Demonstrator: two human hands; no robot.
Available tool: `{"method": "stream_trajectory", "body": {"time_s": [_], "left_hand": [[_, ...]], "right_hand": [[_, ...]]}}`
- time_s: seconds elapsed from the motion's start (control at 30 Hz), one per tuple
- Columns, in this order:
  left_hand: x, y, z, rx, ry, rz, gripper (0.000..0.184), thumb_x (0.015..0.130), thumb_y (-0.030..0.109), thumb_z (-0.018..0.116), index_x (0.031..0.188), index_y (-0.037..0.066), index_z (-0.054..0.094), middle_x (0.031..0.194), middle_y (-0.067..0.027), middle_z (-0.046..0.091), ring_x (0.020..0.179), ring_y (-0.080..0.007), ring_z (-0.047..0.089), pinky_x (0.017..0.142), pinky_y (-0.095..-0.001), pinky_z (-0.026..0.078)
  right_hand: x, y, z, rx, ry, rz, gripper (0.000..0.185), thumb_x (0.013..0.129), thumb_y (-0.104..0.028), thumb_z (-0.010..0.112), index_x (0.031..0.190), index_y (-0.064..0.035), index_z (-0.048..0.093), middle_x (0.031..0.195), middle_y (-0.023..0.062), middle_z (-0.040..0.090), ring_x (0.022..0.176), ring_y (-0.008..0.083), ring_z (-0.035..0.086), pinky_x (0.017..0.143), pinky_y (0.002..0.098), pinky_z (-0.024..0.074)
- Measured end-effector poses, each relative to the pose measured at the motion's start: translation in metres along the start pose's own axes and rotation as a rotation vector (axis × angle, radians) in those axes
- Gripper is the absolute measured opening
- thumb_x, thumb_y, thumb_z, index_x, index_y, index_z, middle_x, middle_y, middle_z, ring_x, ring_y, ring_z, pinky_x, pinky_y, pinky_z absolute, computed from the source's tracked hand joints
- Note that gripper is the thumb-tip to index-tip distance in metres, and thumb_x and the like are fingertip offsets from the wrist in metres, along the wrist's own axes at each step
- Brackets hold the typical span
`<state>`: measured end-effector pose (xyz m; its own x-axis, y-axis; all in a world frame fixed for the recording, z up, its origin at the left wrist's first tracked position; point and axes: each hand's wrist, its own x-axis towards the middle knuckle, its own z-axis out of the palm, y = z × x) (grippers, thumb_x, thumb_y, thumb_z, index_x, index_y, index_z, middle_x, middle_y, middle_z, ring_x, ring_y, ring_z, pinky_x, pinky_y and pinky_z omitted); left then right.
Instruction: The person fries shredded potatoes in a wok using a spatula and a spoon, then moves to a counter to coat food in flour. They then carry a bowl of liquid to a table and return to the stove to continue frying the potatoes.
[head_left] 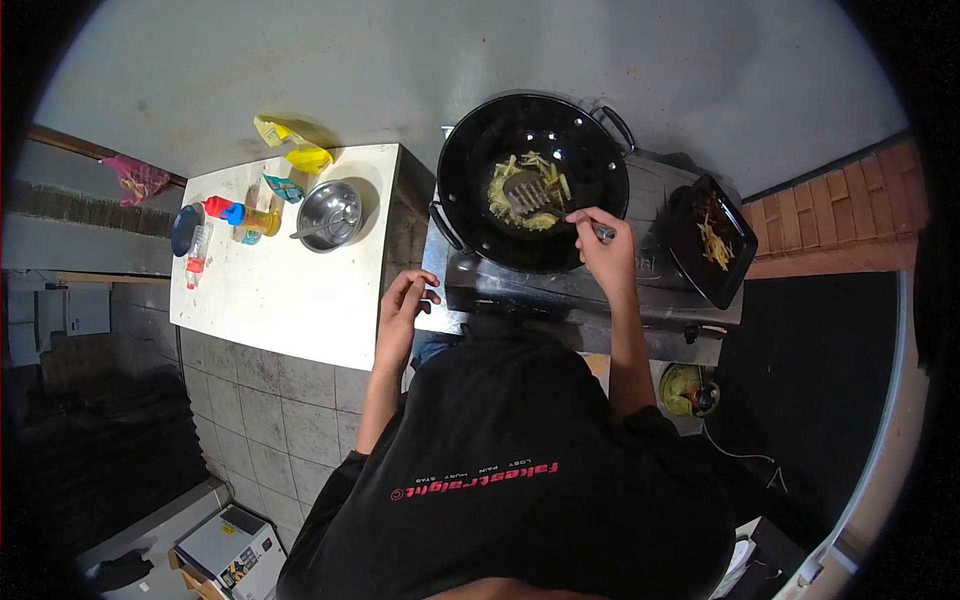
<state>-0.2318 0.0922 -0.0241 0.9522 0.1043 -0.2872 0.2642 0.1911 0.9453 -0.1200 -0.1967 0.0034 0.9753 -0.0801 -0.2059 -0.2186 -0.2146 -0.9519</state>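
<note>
A black wok (590,150) with two side handles stands on a metal stove (640,262). Pale cut strips of food (505,190) lie in bubbling oil at its middle. My right hand (605,245), above the wok's near right rim, is closed round the handle of a slotted spatula (527,197), whose blade rests among the strips. My left hand (408,297) hangs near the stove's left front corner, its fingers loosely bent and apart, holding nothing. Right of the wok, a black tray (735,280) bears some browned strips.
A white table (300,310) at the left holds a steel bowl (331,215) with a spoon, bottles (262,220), a small dark blue dish (186,230) and a yellow packet (308,158). Below the stove's right side sits a round container (682,390).
</note>
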Motion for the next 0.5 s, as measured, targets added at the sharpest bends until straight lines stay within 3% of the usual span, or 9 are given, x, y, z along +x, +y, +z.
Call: {"method": "stream_trajectory", "body": {"time_s": [0.13, 0.33, 0.5], "left_hand": [[0.001, 0.0, 0.001, 0.005, 0.013, -0.009, 0.022, 0.104, 0.021, 0.049, 0.107, 0.003, 0.061, 0.099, -0.0046, 0.062, 0.084, -0.0114, 0.058, 0.073, -0.0238, 0.044], [0.001, -0.001, 0.002, 0.0, 0.007, -0.013, 0.022, 0.104, 0.021, 0.049, 0.107, 0.003, 0.061, 0.098, -0.0044, 0.062, 0.084, -0.0111, 0.058, 0.073, -0.0237, 0.043], [0.003, 0.001, 0.004, -0.011, -0.011, -0.016, 0.021, 0.104, 0.021, 0.05, 0.107, 0.003, 0.061, 0.097, -0.0041, 0.062, 0.084, -0.0111, 0.058, 0.074, -0.024, 0.043]], "right_hand": [[0.002, 0.004, -0.001, 0.01, 0.011, -0.036, 0.017, 0.096, -0.015, 0.061, 0.091, -0.0029, 0.072, 0.058, -0.0024, 0.053, 0.052, 0.0035, 0.047, 0.049, 0.0234, 0.0379], [-0.001, 0.001, -0.012, -0.113, 0.129, -0.276, 0.013, 0.095, -0.012, 0.063, 0.093, -0.001, 0.07, 0.058, 0.0003, 0.05, 0.056, 0.0034, 0.045, 0.052, 0.0244, 0.0369], [-0.002, -0.013, -0.016, -0.232, 0.15, -0.342, 0.012, 0.093, -0.011, 0.064, 0.093, -0.0007, 0.069, 0.059, 0.0055, 0.055, 0.056, 0.0042, 0.046, 0.053, 0.0262, 0.0383]]}}
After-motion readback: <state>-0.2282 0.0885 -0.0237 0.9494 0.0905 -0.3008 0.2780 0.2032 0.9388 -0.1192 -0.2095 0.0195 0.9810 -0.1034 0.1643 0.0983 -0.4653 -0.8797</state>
